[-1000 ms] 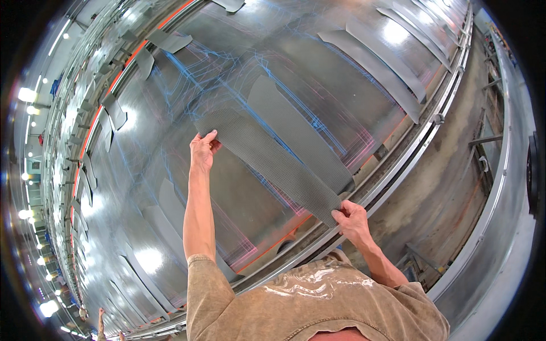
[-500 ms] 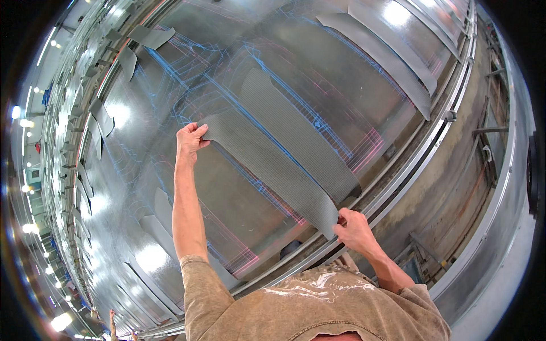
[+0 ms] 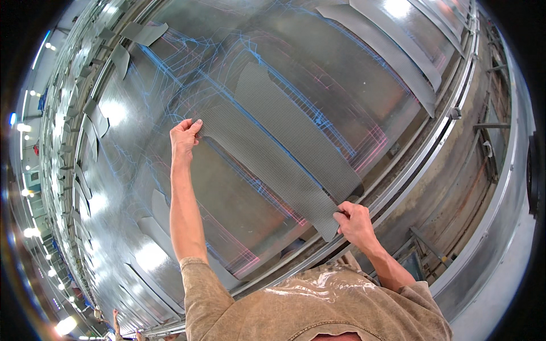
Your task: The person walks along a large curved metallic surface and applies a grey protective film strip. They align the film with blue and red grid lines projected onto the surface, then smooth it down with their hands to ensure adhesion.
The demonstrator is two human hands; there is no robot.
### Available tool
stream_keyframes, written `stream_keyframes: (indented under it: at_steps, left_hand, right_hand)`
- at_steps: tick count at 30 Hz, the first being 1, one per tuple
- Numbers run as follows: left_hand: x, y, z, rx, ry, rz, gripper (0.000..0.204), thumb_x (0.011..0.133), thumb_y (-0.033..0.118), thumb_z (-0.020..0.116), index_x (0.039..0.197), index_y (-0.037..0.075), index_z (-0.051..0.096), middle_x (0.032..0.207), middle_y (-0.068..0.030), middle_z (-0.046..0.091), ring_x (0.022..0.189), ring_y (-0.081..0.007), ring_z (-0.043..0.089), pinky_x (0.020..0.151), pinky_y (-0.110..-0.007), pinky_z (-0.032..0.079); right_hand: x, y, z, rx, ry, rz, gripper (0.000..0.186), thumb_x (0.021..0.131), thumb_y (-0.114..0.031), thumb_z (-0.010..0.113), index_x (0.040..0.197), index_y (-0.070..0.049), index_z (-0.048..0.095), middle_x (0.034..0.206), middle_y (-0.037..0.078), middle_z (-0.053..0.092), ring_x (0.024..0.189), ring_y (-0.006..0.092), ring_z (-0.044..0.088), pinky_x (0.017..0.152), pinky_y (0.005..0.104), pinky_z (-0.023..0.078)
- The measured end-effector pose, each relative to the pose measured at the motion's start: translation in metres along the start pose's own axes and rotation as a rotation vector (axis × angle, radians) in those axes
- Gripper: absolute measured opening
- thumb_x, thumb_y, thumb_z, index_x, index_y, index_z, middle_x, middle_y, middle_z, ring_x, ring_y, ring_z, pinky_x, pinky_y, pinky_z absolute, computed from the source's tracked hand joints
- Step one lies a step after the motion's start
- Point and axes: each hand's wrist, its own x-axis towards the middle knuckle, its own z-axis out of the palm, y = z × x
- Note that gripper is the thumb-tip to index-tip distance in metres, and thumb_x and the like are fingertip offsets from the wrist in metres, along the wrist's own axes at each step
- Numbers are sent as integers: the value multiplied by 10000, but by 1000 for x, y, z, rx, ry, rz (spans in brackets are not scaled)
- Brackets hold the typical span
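A long grey fabric piece (image 3: 264, 167) with a fine grid texture stretches between my two hands over the metal table. Its far left corner is pinched between the thumb and fingers of my left hand (image 3: 185, 136). My right hand (image 3: 354, 221) grips its near right end, by the table's front edge. Just right of it lies a second grey piece (image 3: 290, 113) of similar shape, flat on the surface. Blue marker lines (image 3: 250, 116) run along the narrow gap between the two pieces.
The metal table (image 3: 335, 74) carries blue and pink drawn lines. Several more grey pieces (image 3: 392, 48) lie at the far right, others (image 3: 162, 219) at the left. A metal rail (image 3: 421, 162) borders the near edge. Part of another person (image 3: 116, 324) shows at the lower left.
My left hand has shifted slightly left and up with the fabric corner. The piece now lies flatter and straighter, and my right hand has moved a little up and right at its near end.
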Motion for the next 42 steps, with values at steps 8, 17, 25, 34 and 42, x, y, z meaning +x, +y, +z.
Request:
stream_keyframes:
  at_steps: [8,17,25,34,42]
  left_hand:
    - [-1,-4,8,78,57,34,234,814,224,795,934,46,701,725,22,644,554,-67,535,488,-216,417]
    - [-3,-6,10,104,104,32,247,816,228,797,924,30,697,735,12,646,553,-62,541,501,-211,446]
    - [-5,-5,12,135,107,54,243,815,228,789,917,26,700,737,10,650,569,-65,550,513,-219,459]
    - [-8,-1,15,139,146,45,249,809,203,777,928,-6,710,747,-21,653,581,-87,568,521,-230,481]
    - [-5,-2,12,90,127,48,302,796,209,801,961,-19,690,748,-16,642,554,-83,551,488,-221,464]
  right_hand:
    - [5,9,4,55,-3,71,141,869,-47,630,922,82,619,645,129,627,510,165,629,500,331,488]
    - [5,5,1,74,-45,123,188,900,-99,607,898,88,624,631,120,620,494,158,617,477,315,478]
    - [7,4,0,55,-67,136,219,899,-127,590,824,79,595,617,105,604,491,147,603,472,305,473]
    - [8,6,1,71,-66,149,227,896,-138,591,813,73,592,603,100,601,486,142,597,476,305,474]
    - [7,3,0,61,-74,137,231,898,-137,588,801,73,602,569,101,599,486,141,601,484,310,477]
